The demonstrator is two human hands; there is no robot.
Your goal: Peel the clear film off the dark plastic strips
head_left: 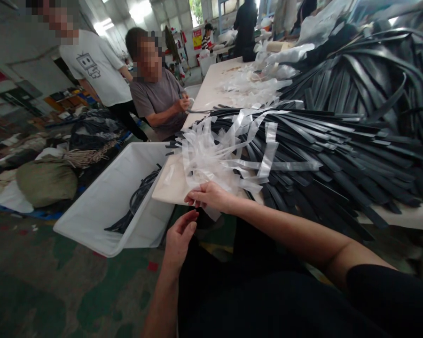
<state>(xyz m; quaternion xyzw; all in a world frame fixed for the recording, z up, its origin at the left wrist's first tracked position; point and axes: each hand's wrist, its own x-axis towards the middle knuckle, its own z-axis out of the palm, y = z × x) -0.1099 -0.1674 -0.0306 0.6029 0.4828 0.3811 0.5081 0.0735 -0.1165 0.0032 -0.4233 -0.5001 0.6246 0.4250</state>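
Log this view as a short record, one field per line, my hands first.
Right hand: beside translucent plastic strips; any grip unclear
Left hand: nearest the right hand; any grip unclear
Cream flat tabletop: bears those strips and long flat black strips
White plastic open bin: left of the tabletop in view, thin dark strips inside
Co-worker: person in grey short-sleeved top, beyond the bin

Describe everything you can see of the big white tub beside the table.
The white tub is large, open-topped and roughly rectangular, with rounded corners and smooth walls, seemingly plastic. It stands at floor level by the near left corner of the pale table, whose edge hides part of it; whether they touch cannot be told. Dark strips lie loosely inside, toward the table side. The person's left hand is nearby, without visibly holding it.
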